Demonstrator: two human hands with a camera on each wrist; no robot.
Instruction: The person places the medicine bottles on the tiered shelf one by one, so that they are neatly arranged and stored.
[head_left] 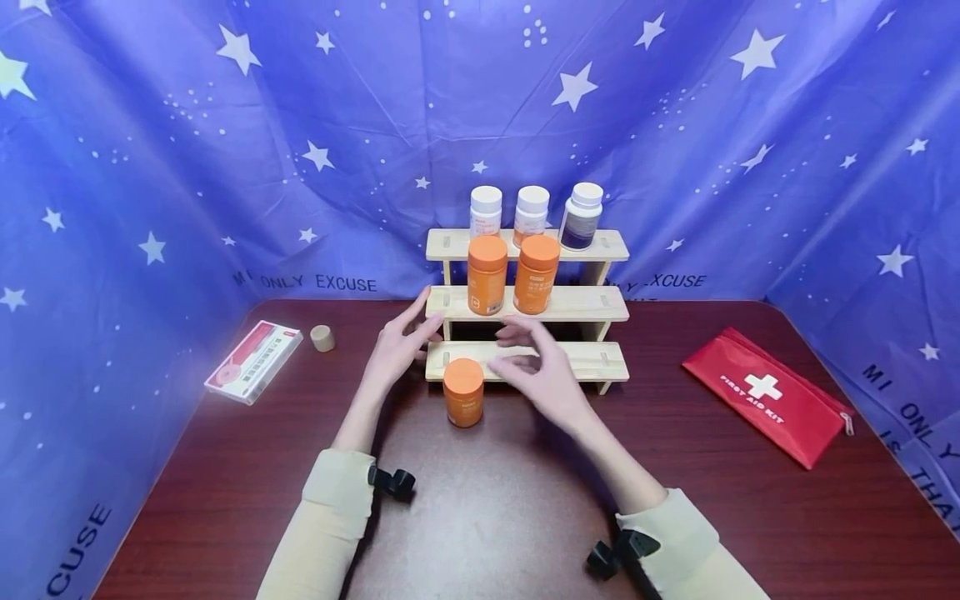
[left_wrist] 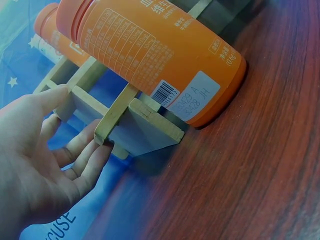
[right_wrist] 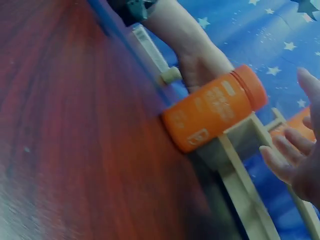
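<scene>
A three-tier wooden display rack (head_left: 555,354) stands at the back of the table. My left hand (head_left: 397,350) is at its left end, with fingertips against the ends of the wooden boards (left_wrist: 112,117) and fingers loosely bent. On the table in front of the lowest tier, an orange bottle (head_left: 464,400) stands upright, apart from both hands. My right hand (head_left: 547,375) hovers before the lower tiers with fingers spread and holds nothing. The middle tier carries two more orange bottles, left (head_left: 487,279) and right (head_left: 536,279).
Three white-capped bottles, left (head_left: 486,208), middle (head_left: 532,212) and right (head_left: 582,217), stand on the top tier. A medicine box (head_left: 255,362) and a small beige cylinder (head_left: 322,337) lie at left. At right lies a red first aid pouch (head_left: 765,396). Starry blue cloth (head_left: 375,167) surrounds the table.
</scene>
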